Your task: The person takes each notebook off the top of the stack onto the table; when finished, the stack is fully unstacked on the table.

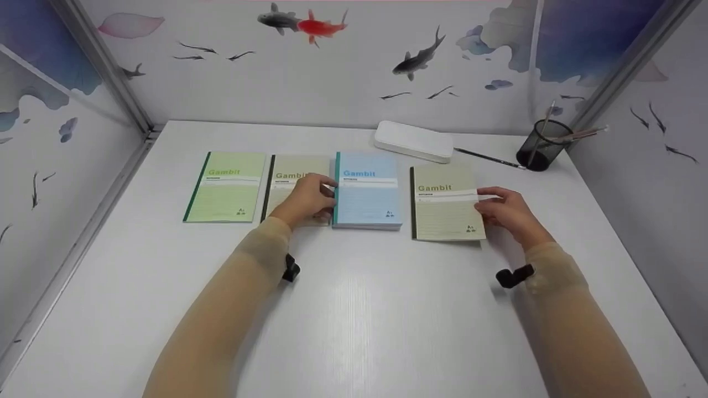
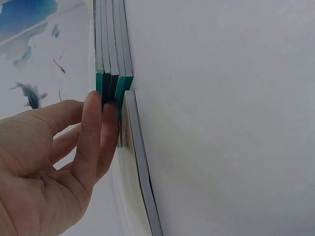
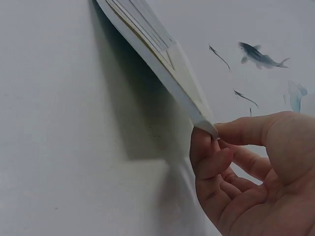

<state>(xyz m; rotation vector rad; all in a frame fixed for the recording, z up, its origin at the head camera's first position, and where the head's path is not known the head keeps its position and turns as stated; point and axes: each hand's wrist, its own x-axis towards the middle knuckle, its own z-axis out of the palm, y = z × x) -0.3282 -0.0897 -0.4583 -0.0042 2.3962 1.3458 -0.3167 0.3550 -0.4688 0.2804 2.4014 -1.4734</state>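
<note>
My right hand [image 1: 506, 213] pinches the right edge of a tan notebook [image 1: 445, 204] marked Gambit, with a black spine. In the right wrist view this notebook [image 3: 172, 78] is tilted, its gripped edge raised off the table and casting a shadow. My left hand [image 1: 310, 199] reaches across another tan notebook [image 1: 285, 171], partly hiding it. Its fingertips [image 2: 93, 101] rest at the spines of a stack of several notebooks [image 2: 113, 44], green and black. A blue notebook [image 1: 368, 193] tops this stack.
A light green notebook [image 1: 227, 188] lies at the left end of the row. Behind are a white case [image 1: 414, 141], a dark pencil [image 1: 489, 158] and a black mesh cup [image 1: 545, 146] holding pencils. Printed panels [image 1: 343, 72] wall in the white table [image 1: 354, 320].
</note>
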